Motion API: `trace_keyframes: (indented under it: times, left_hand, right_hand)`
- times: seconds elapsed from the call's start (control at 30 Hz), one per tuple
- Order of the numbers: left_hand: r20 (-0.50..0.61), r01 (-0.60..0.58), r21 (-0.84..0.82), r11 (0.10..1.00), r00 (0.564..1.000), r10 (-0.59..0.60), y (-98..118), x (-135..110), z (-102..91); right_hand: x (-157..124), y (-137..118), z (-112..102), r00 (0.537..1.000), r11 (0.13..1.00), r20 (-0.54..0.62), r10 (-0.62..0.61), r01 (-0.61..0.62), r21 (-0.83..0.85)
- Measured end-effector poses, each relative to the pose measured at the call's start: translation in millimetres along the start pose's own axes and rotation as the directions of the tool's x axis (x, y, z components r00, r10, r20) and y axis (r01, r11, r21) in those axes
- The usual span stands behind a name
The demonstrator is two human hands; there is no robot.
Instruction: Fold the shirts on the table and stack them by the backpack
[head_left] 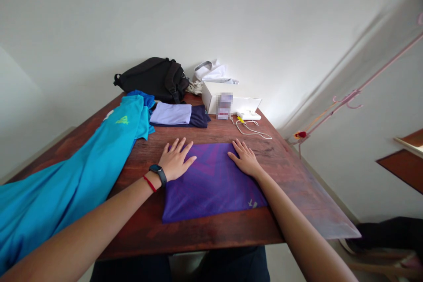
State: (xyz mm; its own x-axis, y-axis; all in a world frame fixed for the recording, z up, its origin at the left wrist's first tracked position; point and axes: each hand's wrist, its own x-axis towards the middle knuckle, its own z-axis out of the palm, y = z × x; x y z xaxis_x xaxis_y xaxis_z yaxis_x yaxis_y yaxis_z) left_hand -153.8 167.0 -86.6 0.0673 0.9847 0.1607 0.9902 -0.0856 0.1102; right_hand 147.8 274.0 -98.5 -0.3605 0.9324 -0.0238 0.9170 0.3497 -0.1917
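A purple garment point(211, 180), folded into a flat rectangle, lies on the dark wooden table point(224, 229). A small grey logo shows near its front right corner. My left hand point(176, 159) rests flat with fingers spread at its far left corner. At the far right corner my right hand point(245, 157) lies flat too, fingers outstretched. Neither hand grips the cloth. To the left a bright blue shirt point(99, 154) with a yellow-green logo stretches along the table towards me. Beyond my left hand lie a folded lavender cloth point(172, 113) and a navy cloth point(198, 116).
Against the wall are a black backpack point(148, 77), a white bag point(214, 72) and a white box point(211, 97). A white cable point(253, 131) and a small white case point(249, 115) lie by the box. A pink stand point(350, 97) is at the right.
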Motion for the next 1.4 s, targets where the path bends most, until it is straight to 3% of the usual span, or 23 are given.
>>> trace_keyframes:
  times: [1.2, 1.33, 1.4]
  left_hand:
    - [0.029, -0.002, -0.01, 1.0, 1.0, 0.002, -1, 1, -1.4]
    - [0.007, -0.036, -0.053, 0.998, 0.999, 0.036, -3, 1, -5.1]
    - [-0.038, -0.11, -0.08, 0.991, 0.993, 0.108, -2, 0, -9.7]
  right_hand:
    - [-1, -1, -1, 1.0, 1.0, -0.003, -0.004, 0.004, -0.004]
    - [-1, -2, -1, 1.0, 1.0, 0.004, 0.009, -0.009, 0.013]
    - [-2, -3, -1, 1.0, 1.0, 0.004, 0.012, -0.012, 0.018]
